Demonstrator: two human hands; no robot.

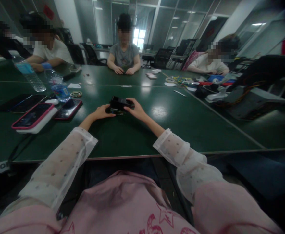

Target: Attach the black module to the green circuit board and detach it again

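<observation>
Above the green table (108,139), both of my hands hold a black, boxy electronic part (119,102). A strip like a circuit board with small coloured bits shows along its lower edge; its exact kind I cannot make out. My left hand (101,112) grips the left end, thumb along the near side. On the right end, my right hand (137,110) has its fingers over the top and its thumb at the near side. The fingertips behind the part are partly hidden.
To the left are phones (34,115) (68,109), two water bottles (30,73) (58,86) and a tape roll (76,94). Cables (179,79), a pen (180,93) and a metal computer case (249,102) lie right. Several people sit around the table, one person (124,53) opposite.
</observation>
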